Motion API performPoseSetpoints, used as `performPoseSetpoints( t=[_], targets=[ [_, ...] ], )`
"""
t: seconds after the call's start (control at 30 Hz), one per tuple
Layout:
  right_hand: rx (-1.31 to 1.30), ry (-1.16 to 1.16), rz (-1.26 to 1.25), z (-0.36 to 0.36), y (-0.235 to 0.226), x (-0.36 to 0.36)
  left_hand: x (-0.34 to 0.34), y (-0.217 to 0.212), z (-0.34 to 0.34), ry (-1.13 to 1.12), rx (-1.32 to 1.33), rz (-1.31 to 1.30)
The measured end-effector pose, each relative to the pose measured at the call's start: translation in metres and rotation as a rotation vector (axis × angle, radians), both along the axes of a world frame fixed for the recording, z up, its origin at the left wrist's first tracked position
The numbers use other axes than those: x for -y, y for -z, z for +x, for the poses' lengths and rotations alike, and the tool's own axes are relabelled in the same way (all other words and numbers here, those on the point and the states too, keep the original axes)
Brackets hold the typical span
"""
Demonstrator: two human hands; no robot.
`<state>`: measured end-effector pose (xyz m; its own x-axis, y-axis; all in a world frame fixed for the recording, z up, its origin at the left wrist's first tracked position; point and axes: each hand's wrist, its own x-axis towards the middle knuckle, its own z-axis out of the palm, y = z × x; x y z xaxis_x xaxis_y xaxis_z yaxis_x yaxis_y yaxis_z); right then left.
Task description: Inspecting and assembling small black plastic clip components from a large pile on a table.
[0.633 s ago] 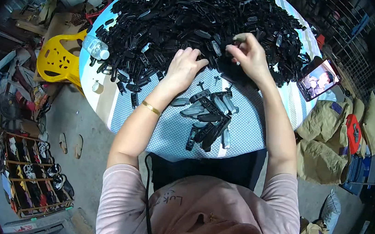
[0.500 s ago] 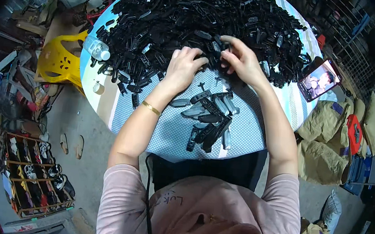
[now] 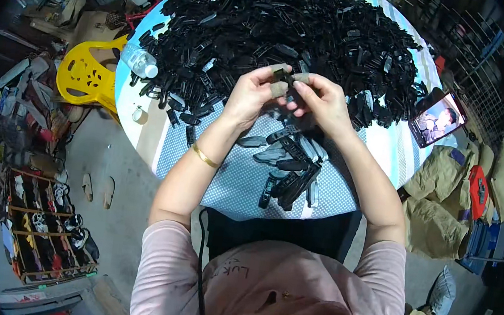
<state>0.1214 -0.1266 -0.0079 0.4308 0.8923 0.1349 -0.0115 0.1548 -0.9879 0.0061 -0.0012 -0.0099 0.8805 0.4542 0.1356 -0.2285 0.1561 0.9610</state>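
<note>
The left hand [image 3: 250, 99] and right hand [image 3: 327, 107], both nearly closed, pinch a small black plastic piece [image 3: 290, 82] above the round, blue-patterned, cloth-covered surface [image 3: 224, 185].

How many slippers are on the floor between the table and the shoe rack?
2. One slipper is nearer the shoe rack; the other slipper is beside it, nearer the table. More could be hidden under the table.

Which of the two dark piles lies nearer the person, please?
The small pile, at the near side of the table; the large heap lies farther away.
</note>
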Motion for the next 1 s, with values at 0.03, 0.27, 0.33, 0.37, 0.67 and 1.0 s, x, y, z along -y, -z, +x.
performPoseSetpoints(
  t=[0.03,0.27,0.33,0.37,0.67,1.0],
  targets=[
    [0.097,0.076,0.053,0.001,0.004,-0.001,0.004,-0.003,0.0,0.025,0.007,-0.098],
    [0.291,0.204,0.177,-0.002,0.005,-0.001,0.004,-0.004,-0.002,0.014,-0.025,0.06],
    [0.3,0.197,0.217,-0.003,0.004,-0.001,0.003,0.001,-0.002,-0.029,-0.041,0.157],
    [0.301,0.197,0.217,-0.004,0.003,-0.001,0.002,0.003,-0.001,-0.038,-0.015,0.183],
    [0.936,0.514,0.34,-0.01,0.008,-0.004,0.018,0.002,0.001,-0.036,0.054,-0.041],
    [0.441,-0.01,-0.041,0.003,0.01,0.001,0.009,-0.006,-0.003,-0.147,0.129,0.29]
  ],
)
